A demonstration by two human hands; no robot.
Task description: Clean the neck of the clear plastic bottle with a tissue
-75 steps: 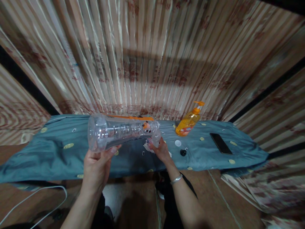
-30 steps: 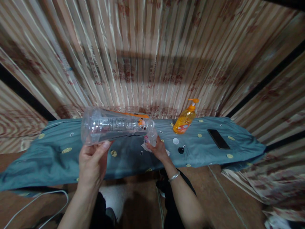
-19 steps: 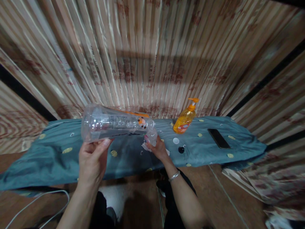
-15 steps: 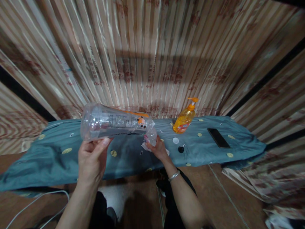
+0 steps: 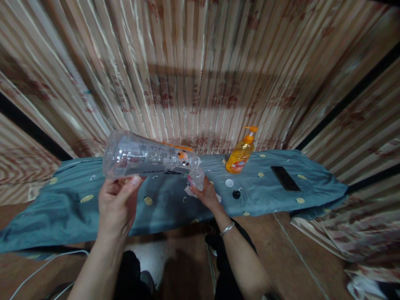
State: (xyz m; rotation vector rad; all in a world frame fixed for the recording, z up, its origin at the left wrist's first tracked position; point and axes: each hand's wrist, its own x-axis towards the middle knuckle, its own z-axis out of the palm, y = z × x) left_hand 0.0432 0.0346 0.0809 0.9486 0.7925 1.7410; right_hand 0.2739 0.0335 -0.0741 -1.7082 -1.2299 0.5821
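Observation:
My left hand [image 5: 116, 205] grips the wide base of a big clear plastic bottle [image 5: 146, 159], held on its side with the base tilted up and the neck pointing down to the right. At the bottle's mouth my right hand [image 5: 207, 194] is closed round a small clear bottle [image 5: 198, 178], which stands just above a white tissue [image 5: 190, 192] on the blue cloth. The two bottle mouths meet. I cannot tell whether any liquid runs between them.
A low table under a blue-grey cloth [image 5: 78, 200] carries an orange pump bottle [image 5: 240, 154], a white cap [image 5: 229, 182], a small black cap [image 5: 236, 194] and a black phone [image 5: 285, 178]. A striped curtain hangs behind. A white cable [image 5: 37, 271] lies on the brown floor.
My left hand has lifted the big bottle's base higher, so it tilts more steeply towards the small bottle. My right hand has stayed in place.

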